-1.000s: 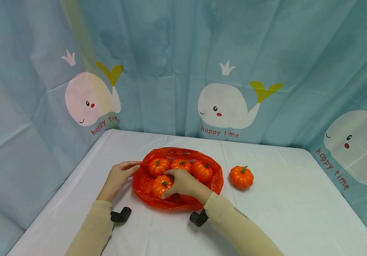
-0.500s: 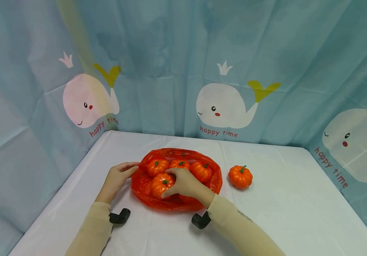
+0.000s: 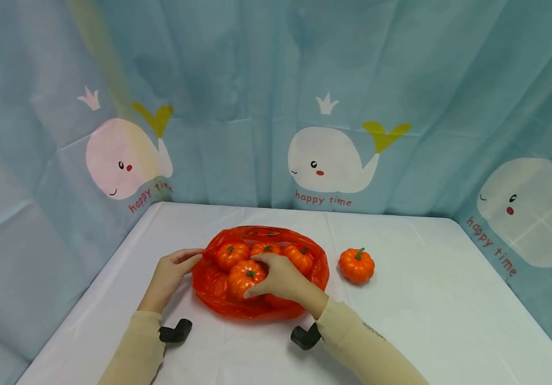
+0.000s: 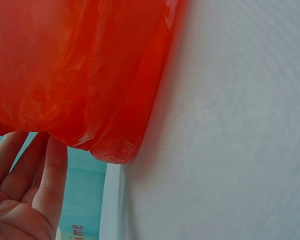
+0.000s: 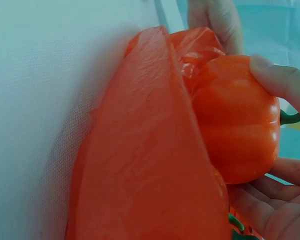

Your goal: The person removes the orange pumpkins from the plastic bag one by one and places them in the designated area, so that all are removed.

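Right wrist view shows your right hand grasping a glossy orange mini pumpkin, thumb on one side and fingers on the other. That pumpkin sits at the near left part of the red plastic bag, between your two hands, its flank partly behind the bag's rim. Judging by the shine, expect a light, stiff, rather slippery body (it may well be artificial), so keep your hold on opposite sides at its widest part. The short green stem looks like the weak point; leave it out of the grip.

Your left hand seems to be pinching the bag's left edge, though the plastic hides its fingertips. The film looks thin, soft and easily creased, so a firm pull could stretch or tear it.

Just beyond your right hand's fingertips lie a rear-left pumpkin and a rear-middle pumpkin; a rear-right pumpkin crowds its knuckle side, and a near pumpkin shows below the palm. These neighbours and the bag's rim leave your fingers little room. To the right of that hand, outside the bag, a loose pumpkin rests on the white tablecloth, well out of the way.
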`<state>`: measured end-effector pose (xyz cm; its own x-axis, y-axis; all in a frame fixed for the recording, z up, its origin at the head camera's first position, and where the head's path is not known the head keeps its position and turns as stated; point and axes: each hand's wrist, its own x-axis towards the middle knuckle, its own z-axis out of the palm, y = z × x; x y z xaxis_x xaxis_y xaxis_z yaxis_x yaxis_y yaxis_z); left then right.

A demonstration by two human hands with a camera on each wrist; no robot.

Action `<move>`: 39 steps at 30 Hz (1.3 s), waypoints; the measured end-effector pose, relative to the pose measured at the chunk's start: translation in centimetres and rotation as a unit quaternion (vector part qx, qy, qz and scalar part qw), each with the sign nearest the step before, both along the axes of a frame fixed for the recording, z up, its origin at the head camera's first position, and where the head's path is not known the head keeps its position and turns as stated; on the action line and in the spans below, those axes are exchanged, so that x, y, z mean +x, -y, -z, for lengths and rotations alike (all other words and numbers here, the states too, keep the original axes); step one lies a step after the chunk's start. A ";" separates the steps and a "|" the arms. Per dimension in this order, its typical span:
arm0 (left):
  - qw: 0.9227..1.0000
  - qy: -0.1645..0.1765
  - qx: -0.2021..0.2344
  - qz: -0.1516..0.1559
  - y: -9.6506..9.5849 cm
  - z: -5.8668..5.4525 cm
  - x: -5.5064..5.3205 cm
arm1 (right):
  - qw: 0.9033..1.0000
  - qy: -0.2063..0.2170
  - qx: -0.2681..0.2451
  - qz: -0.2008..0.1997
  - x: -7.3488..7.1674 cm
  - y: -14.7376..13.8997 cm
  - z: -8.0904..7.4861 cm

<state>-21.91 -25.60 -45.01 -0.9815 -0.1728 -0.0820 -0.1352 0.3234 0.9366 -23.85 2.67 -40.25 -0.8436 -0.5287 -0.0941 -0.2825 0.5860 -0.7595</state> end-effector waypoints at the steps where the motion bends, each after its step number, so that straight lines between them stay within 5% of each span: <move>1: 1.000 0.000 -0.001 -0.001 0.0 0.0 0.0 | 1.000 0.001 -0.004 0.001 0.1 -0.1 -0.1; 39: 1.000 0.006 -0.003 -0.001 0.1 0.0 0.0 | 0.997 -0.024 -0.057 0.035 0.4 -2.8 -1.4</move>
